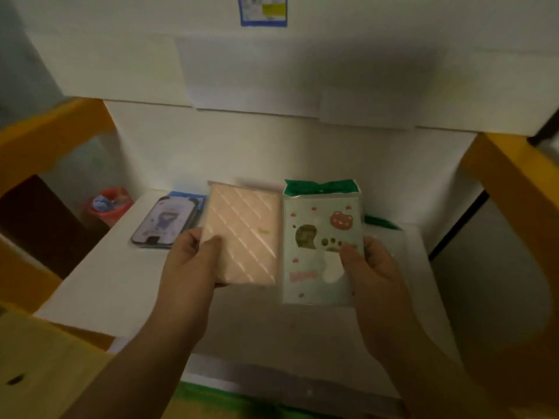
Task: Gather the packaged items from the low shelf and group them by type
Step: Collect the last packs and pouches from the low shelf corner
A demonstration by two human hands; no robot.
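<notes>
My left hand (193, 261) grips a pink packaged case with diagonal ridges (246, 231) by its lower left corner. My right hand (373, 267) holds a pale green packaged case (317, 237) with a bear print and a green header, thumb on its front. Both packages are held side by side above the white low shelf (121, 282). A dark packaged phone case with a cartoon figure (165, 220) lies on the shelf at the left, on top of a blue-edged package. Another green-topped package (382, 222) lies on the shelf behind my right hand, mostly hidden.
Yellow shelf frame posts stand at the left (45, 137) and right (514, 182). A white wall panel rises behind the shelf, with a blue label (262, 10) high up. A red bucket (110, 204) sits on the floor beyond the shelf's left edge.
</notes>
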